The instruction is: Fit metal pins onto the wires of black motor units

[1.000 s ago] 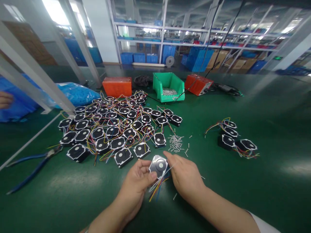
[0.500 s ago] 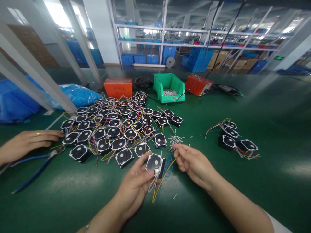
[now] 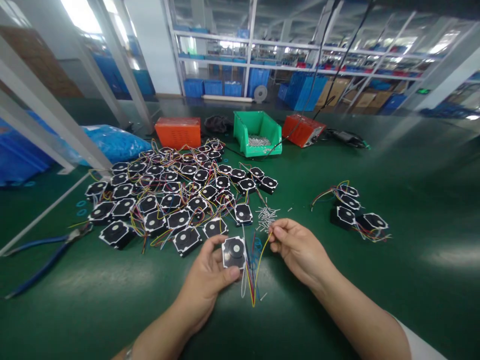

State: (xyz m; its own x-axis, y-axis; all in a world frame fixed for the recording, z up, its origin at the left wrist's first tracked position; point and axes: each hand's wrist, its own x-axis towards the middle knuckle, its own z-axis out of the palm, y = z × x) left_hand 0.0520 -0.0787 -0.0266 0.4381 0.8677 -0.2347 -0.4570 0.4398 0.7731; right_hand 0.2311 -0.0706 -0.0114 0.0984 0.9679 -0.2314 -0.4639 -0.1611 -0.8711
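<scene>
My left hand [image 3: 210, 280] is closed around a square black motor [image 3: 233, 252] with white corners, thumb along its lower edge. From the motor's right side a bundle of white, red, yellow and blue wires hangs down. My right hand [image 3: 294, 245] pinches a yellow wire [image 3: 261, 257] from that bundle near its end. Just beyond the right fingertips lies a pile of screws [image 3: 266, 216]. Blue rubber rings [image 3: 256, 245] lie between the two hands, and a single screw [image 3: 264, 296] lies nearer to me.
Many similar wired motors [image 3: 178, 219] crowd the left of the green table, with several more [image 3: 345, 215] at right. Blue-handled pliers [image 3: 48, 265] lie at far left. A green bin [image 3: 258, 132] of screws stands between two orange boxes [image 3: 178, 132] [image 3: 303, 131] at the back.
Another person's hand at the far left has gone out of view. The held motor has turned slightly, and its yellow wire is drawn out more toward my right hand.
</scene>
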